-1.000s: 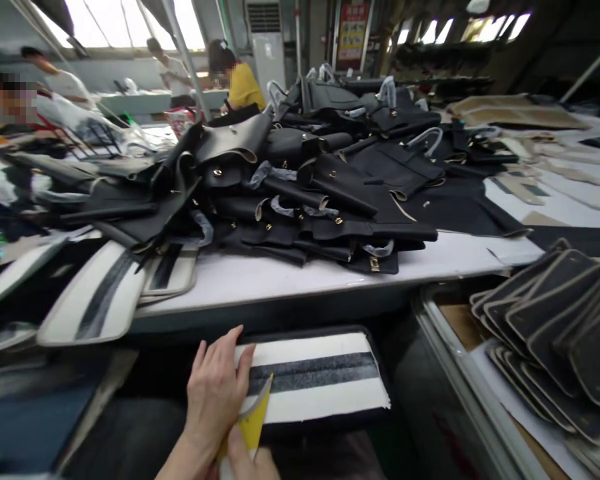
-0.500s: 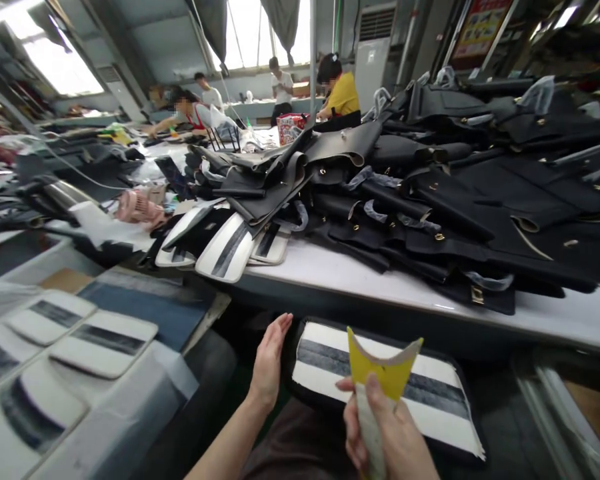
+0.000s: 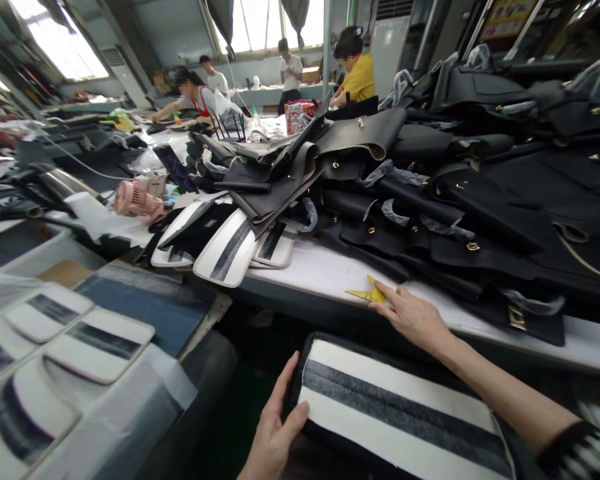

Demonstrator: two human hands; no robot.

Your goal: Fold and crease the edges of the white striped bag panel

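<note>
My left hand (image 3: 280, 420) grips the left edge of a bag panel (image 3: 380, 380), thumb on top and fingers along the side. The panel is white with a wide dark stripe and a black border, lying tilted over my lap; its lower right part runs out of view. My right hand (image 3: 413, 317) reaches across to the table's front edge. Between its thumb and fingers is a flat yellow tool with a notched end (image 3: 367, 291), down at the white tabletop (image 3: 325, 267). The tool's handle is hidden by the hand.
Black bag pieces (image 3: 430, 193) with gold clasps heap over the table. Striped panels (image 3: 227, 250) overhang its edge. More panels (image 3: 103, 343) lie on a covered stand at left. A pink fan (image 3: 137, 200) stands farther back, and several people work beyond.
My right hand has moved the yellow tool from above the panel forward to the tabletop. My left hand has gone from flat beside the panel to gripping its edge.
</note>
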